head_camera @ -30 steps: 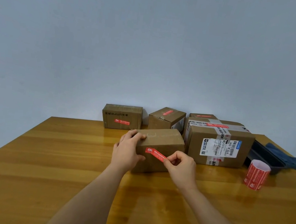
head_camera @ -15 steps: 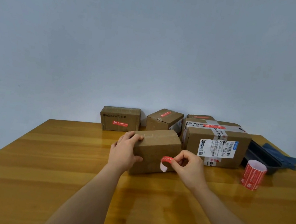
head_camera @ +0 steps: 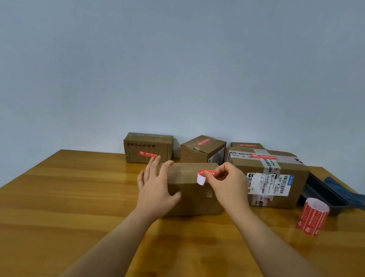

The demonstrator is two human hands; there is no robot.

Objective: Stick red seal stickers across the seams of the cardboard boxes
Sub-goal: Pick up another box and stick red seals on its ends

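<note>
Looks like a small parcel-packing spot — office or back room, can't tell which. Plain pale wall point(head_camera: 187, 57), bare varnished wooden counter point(head_camera: 52, 202) pushed against it. Several sealed cardboard boxes point(head_camera: 147, 147) at the back, one w/ a printed shipping label point(head_camera: 269, 183) & barcode — plus a roll of red seal stickers point(head_camera: 312, 217) standing nearby.

One head-worn wide-angle view looks forward and slightly down across the wooden tabletop point(head_camera: 57, 203) toward a plain wall point(head_camera: 187, 57) at 12 o'clock. Both forearms enter from 6 o'clock, so the hands sit near the lens at centre. The wall fills the upper half; the tabletop's far edge lies just beyond the boxes point(head_camera: 194, 198).
</note>
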